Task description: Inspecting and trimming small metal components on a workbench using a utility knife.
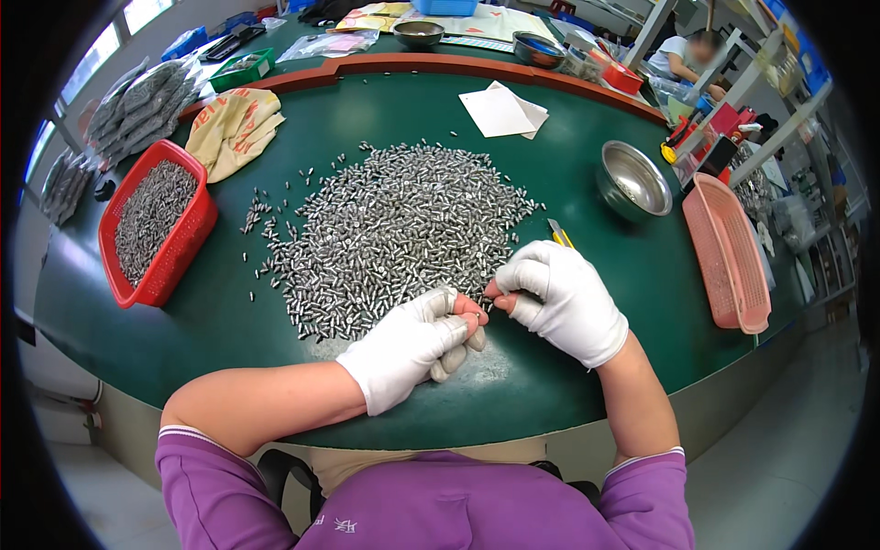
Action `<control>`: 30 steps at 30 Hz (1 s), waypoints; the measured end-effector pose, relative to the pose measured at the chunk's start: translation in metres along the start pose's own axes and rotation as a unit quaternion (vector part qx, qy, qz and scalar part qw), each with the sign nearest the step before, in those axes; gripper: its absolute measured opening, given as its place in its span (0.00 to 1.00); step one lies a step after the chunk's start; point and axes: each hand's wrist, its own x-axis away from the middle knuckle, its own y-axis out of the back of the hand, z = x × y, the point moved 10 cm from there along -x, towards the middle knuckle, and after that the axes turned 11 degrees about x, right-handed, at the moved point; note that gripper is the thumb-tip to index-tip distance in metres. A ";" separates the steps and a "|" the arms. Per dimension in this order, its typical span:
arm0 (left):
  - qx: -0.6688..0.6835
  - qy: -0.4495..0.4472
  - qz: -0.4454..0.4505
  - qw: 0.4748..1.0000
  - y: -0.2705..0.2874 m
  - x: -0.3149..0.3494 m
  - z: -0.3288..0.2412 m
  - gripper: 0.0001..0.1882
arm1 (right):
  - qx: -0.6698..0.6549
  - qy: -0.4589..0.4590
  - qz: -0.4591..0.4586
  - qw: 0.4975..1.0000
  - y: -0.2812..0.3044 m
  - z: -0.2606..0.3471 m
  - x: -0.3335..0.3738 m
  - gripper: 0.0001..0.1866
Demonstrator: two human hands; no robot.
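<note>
A broad heap of small silvery metal parts, short and cylindrical, covers the middle of the green table. At its near right edge my two hands come together, both in white gloves with bare fingertips. My left hand is closed in a pinch, and a tiny shiny bit shows at its fingertips; its exact shape is too small to tell. Just right of it, my right hand has thumb and forefinger pressed together beside the heap. Whatever it may hold is hidden. Behind that hand lies a yellow utility knife.
A red basket of similar parts stands left, near a beige cloth bag. To the right are a steel bowl and a pink basket. White papers lie toward the raised brown edge. Another person sits far right.
</note>
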 end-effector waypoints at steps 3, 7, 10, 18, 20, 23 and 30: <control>0.009 -0.006 0.003 1.000 0.001 0.001 -0.001 0.07 | 0.078 -0.021 0.077 0.994 -0.015 -0.011 0.002 0.06; 0.021 -0.012 0.019 1.000 0.000 0.000 -0.002 0.08 | 0.093 -0.020 0.099 0.991 -0.024 -0.012 0.004 0.05; 0.018 -0.012 0.017 1.000 0.000 0.000 -0.002 0.09 | 0.097 -0.033 0.108 0.989 -0.026 -0.014 0.005 0.05; 0.062 -0.001 0.018 0.998 0.002 0.001 -0.001 0.08 | 0.099 -0.021 0.120 0.988 -0.026 -0.012 0.005 0.06; 0.070 -0.004 0.025 0.997 0.002 0.001 -0.001 0.07 | 0.090 -0.019 0.124 0.988 -0.026 -0.010 0.004 0.06; 0.074 -0.012 0.020 0.997 0.001 0.001 -0.002 0.07 | 0.087 -0.010 0.138 0.987 -0.029 -0.008 0.004 0.06; 0.062 -0.013 0.012 0.998 0.004 -0.001 0.002 0.07 | 0.035 -0.025 0.077 0.996 -0.020 -0.006 0.003 0.06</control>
